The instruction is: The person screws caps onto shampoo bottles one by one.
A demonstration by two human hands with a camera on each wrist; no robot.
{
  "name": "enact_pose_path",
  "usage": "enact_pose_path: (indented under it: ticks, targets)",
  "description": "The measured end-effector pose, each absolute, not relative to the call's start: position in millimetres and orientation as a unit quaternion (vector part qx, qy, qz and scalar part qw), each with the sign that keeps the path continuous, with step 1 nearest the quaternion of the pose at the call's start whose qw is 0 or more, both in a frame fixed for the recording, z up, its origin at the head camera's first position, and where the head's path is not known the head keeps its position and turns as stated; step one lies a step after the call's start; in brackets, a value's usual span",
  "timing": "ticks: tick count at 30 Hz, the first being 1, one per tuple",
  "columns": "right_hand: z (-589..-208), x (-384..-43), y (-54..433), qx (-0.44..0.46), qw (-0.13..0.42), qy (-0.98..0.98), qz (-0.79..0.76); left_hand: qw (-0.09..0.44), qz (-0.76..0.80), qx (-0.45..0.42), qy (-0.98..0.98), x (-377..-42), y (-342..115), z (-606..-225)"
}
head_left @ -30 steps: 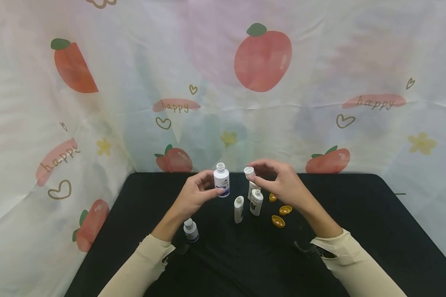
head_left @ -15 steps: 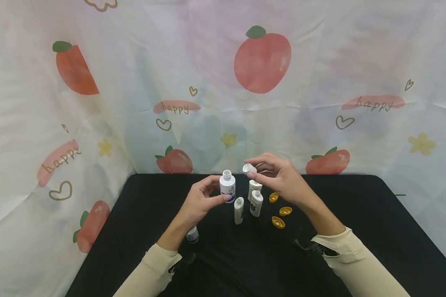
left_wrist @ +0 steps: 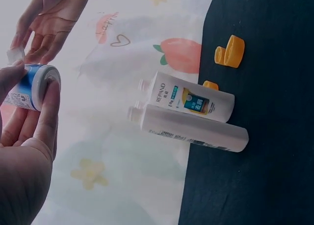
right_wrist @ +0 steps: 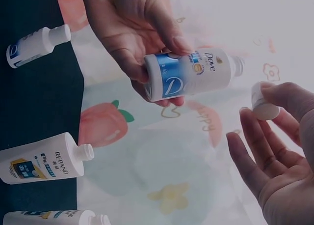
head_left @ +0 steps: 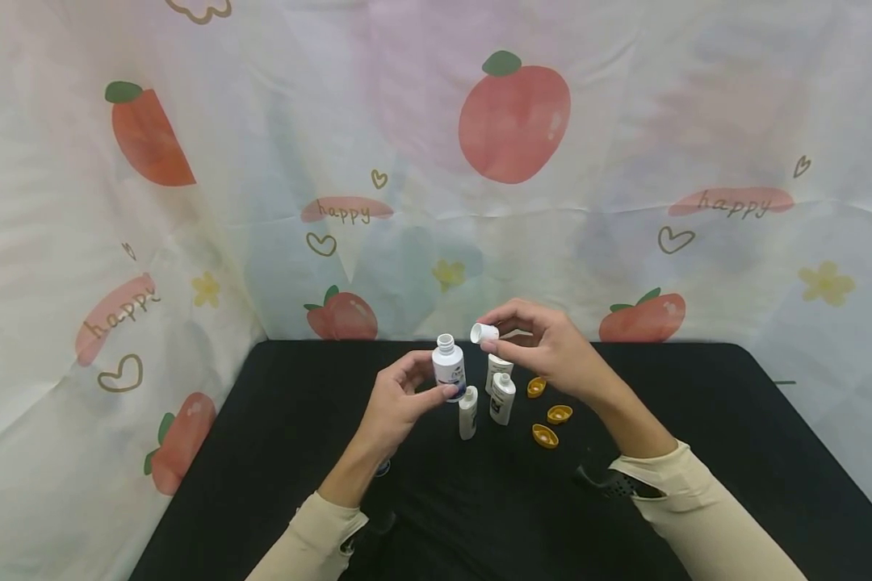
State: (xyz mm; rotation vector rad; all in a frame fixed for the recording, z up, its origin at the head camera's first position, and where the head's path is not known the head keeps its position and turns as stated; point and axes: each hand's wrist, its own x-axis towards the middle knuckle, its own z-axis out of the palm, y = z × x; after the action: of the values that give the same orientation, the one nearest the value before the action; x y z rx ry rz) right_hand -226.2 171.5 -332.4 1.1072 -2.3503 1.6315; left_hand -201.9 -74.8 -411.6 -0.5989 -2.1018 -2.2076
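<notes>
My left hand [head_left: 400, 397] holds a small white and blue Dove bottle [right_wrist: 196, 73] upright in the air, thumb in front and fingers behind. Its threaded neck [head_left: 446, 341] is bare. Between the thumb and fingers of my right hand [head_left: 534, 339] is a white screw cap [head_left: 484, 333], tilted so its hollow end faces left. The cap is just above and to the right of the bottle's neck, apart from it. White REPAND bottles [head_left: 502, 399], also capless, stand on the table behind and below the hands.
Several small gold ingot-shaped pieces [head_left: 545, 436] lie on the black tabletop [head_left: 625, 516] right of the bottles. A second capped Dove bottle [right_wrist: 38, 46] stands at the left, mostly hidden by my left forearm in the head view. A printed cloth [head_left: 407, 121] hangs behind the table.
My left hand has moved right and slightly down with the Dove bottle, now overlapping a standing bottle. My right hand has turned the cap so its hollow end faces left.
</notes>
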Motion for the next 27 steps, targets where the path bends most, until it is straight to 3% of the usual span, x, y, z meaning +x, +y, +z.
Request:
enact_pose_path:
  ticks: [27]
  targets:
    - [-314.7, -233.3, 169.9, 0.409, 0.033, -0.779, 0.474, 0.022, -0.728, -0.222, -0.648, -205.7, -58.0, -418.0]
